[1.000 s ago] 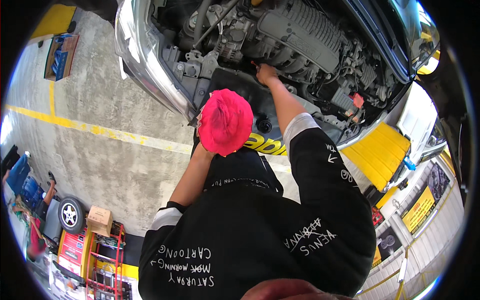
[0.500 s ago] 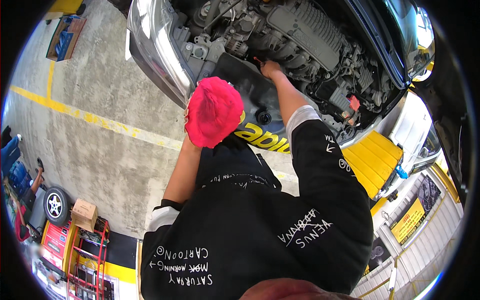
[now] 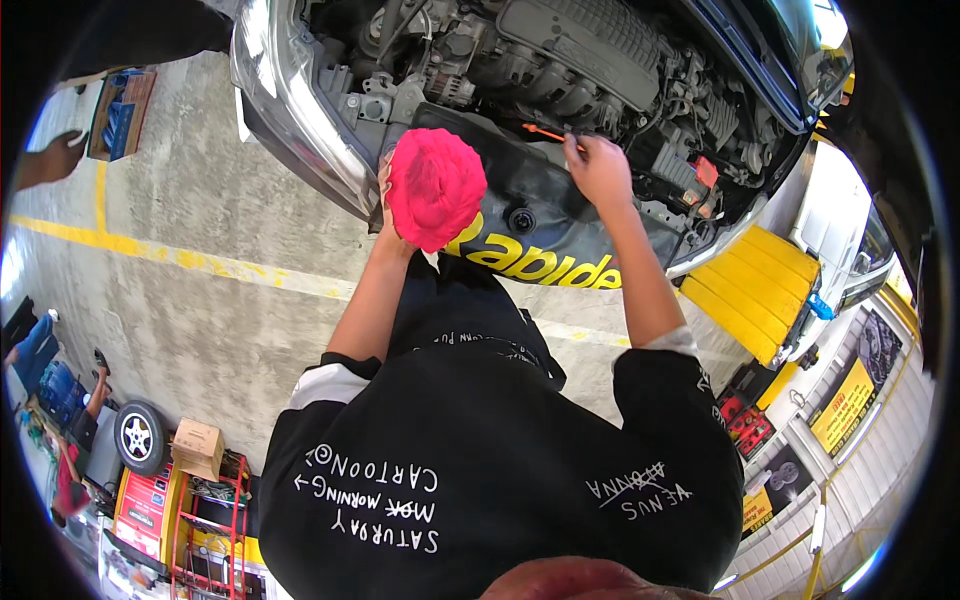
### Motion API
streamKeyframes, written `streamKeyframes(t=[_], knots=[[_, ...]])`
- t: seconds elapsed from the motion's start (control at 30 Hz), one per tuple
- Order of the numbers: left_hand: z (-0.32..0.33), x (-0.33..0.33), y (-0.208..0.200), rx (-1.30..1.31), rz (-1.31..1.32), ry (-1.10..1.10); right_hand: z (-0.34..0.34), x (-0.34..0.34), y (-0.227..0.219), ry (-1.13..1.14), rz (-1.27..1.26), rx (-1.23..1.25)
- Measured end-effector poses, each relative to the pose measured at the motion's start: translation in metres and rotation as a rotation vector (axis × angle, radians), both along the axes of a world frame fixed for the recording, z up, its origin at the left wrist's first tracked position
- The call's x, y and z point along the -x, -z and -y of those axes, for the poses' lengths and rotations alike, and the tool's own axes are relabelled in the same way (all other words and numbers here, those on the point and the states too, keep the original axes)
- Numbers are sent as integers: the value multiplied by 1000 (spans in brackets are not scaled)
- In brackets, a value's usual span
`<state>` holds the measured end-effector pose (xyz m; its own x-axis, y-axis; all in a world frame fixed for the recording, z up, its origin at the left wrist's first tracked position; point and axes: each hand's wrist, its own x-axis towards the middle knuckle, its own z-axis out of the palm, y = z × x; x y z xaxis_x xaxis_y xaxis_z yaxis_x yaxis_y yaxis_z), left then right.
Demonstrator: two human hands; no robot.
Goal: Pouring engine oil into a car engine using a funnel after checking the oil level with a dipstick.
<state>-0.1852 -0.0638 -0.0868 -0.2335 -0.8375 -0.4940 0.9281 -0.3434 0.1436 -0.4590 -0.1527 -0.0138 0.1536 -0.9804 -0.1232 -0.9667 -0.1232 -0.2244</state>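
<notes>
Had car front end (image 3: 290, 120) across top of view, with engine (image 3: 580, 50) exposed. Found black cover (image 3: 565, 220) spread along front edge, yellow lettering on wearer's side. Had pink cloth (image 3: 437, 190) bunched in left hand (image 3: 392, 232), over left end of cover. Saw left fingers curled round cloth's left edge, gripping it; couldn't see rest of that hand, hidden by cloth.

Had right hand (image 3: 603, 172) above cover, on near side of engine: back of hand to camera, fingers bent, forearm slanting up and slightly left from sleeve. Held thin orange rod (image 3: 545, 132) pinched between right thumb and fingertips, gap closed down to rod thickness. Stuck out leftward and slightly up from fingers, long axis mostly crosswise, orange tip farthest left, over line between engine and cover. Belonged to right hand; lay well apart from left. Couldn't see other end, lost in hand. Couldn't tell about tip contact.
</notes>
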Motion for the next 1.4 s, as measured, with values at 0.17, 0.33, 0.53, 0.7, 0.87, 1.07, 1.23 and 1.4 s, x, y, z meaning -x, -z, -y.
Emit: streamKeyframes(t=[0.17, 0.33, 0.53, 0.7, 0.87, 1.07, 1.23, 1.4], knots=[[11, 9, -2, 65, 90, 43, -27, 20, -80, 32, 17, 38], [10, 17, -11, 46, 77, 85, -75, 55, -168, 119, 139, 29], [3, 37, -22, 270, 483, 81, -148, 116, -267, 157, 69, 105], [14, 66, -20, 575, 976, 115, -209, 164, -315, 59, 134, 243], [29, 95, -40, 776, 789, 190, -259, 172, -353, 63, 169, 271], [28, 109, -64, 858, 1107, 79, -289, 185, -381, -74, 97, 299], [8, 119, -92, 865, 829, 119, -295, 212, -399, 3, 165, 402], [3, 122, -124, 871, 516, 110, -283, 237, -413, 33, 166, 415]])
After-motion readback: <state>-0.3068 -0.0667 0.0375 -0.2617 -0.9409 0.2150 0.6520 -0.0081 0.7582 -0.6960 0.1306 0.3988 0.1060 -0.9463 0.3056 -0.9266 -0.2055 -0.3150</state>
